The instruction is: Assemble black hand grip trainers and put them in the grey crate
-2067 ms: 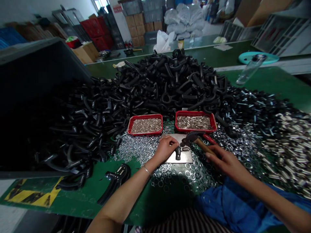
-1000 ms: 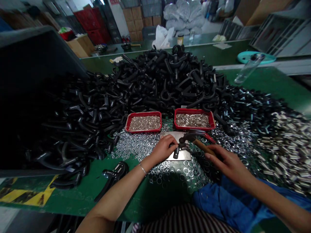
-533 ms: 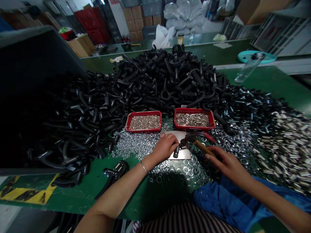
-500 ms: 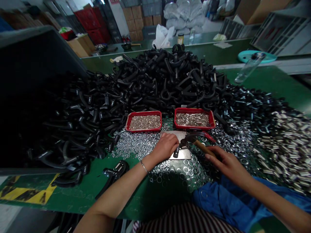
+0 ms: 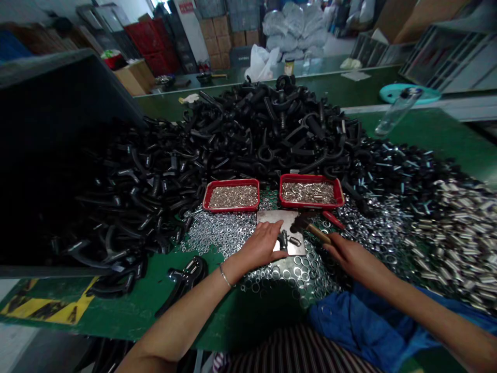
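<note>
A worker's two hands are working apart over a steel plate [image 5: 272, 218], the left hand [image 5: 262, 246] lying open with its fingertips [image 5: 276, 239] beside a small black metal-and-plastic part [image 5: 282, 240] standing on the plate, a bracelet [image 5: 224, 276] circling the wrist. The right hand [image 5: 351, 259] is gripping the wooden handle of a small hammer [image 5: 317, 232], its dark head hovering at the plate's edge near a loose spring [image 5: 295, 241]. Silver washers [image 5: 221, 233] are spreading around the plate across a green workbench [image 5: 116, 313] edged with yellow-and-black hazard tape [image 5: 46, 308]. Two red trays [image 5: 231, 198] of small metal pieces are sitting just behind it, below a mound of black hand-grip handles [image 5: 264, 124], with a heap of steel sleeves [image 5: 462, 243] lying to the right. A blue cloth [image 5: 361, 326] is draping over the worker's lap. Beyond, cardboard boxes [image 5: 217, 36] and white sacks [image 5: 291, 31] are filling a factory floor, where a red wall sign [image 5: 185, 7] is showing lettering too small to read.
</note>
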The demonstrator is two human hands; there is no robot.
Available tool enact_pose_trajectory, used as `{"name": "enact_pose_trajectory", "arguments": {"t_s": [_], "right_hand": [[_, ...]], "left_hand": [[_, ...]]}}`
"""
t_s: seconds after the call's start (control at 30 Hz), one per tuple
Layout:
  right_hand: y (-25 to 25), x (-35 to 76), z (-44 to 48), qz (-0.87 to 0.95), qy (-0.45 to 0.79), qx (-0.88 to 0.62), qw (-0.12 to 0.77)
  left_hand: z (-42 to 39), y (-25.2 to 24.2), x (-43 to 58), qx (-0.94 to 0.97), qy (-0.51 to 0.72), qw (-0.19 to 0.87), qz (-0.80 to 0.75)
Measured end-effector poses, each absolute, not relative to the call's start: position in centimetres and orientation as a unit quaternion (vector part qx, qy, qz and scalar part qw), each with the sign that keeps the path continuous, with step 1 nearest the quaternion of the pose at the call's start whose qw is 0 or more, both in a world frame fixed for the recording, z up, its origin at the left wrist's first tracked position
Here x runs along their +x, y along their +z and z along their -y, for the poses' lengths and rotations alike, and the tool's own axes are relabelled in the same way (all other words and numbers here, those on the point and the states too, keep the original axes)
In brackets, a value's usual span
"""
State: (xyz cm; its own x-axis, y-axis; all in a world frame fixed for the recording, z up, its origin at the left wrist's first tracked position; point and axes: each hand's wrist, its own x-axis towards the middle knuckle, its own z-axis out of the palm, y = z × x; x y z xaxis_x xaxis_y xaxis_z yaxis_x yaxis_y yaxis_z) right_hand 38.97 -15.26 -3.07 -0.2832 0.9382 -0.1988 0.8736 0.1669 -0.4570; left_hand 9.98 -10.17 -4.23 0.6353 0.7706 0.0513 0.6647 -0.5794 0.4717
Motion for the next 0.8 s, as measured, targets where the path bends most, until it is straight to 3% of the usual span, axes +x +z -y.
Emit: {"name": "enact_pose_trajectory", "arguments": {"t_s": [0.2,0.43,0.6,0.8], "right_hand": [[-3.4,38.4,14.1,0.819,0.058,-0.533,0.207],[-4.7,32.8,12.4,0.836,0.08,-0.527,0.132],[-4.3,33.4,12.0,0.799,0.197,-0.524,0.219],[-2.8,33.3,12.4,0.668,0.396,-0.513,0.366]], "left_hand": [[11.8,-4.0,10.9,0.846,0.154,0.223,-0.459],[1.1,-0.4,7.9,0.806,0.232,0.06,-0.542],[-6.6,0.7,6.8,0.816,0.17,-0.042,-0.55],[-9.7,0.8,7.5,0.833,0.143,-0.05,-0.532]]}}
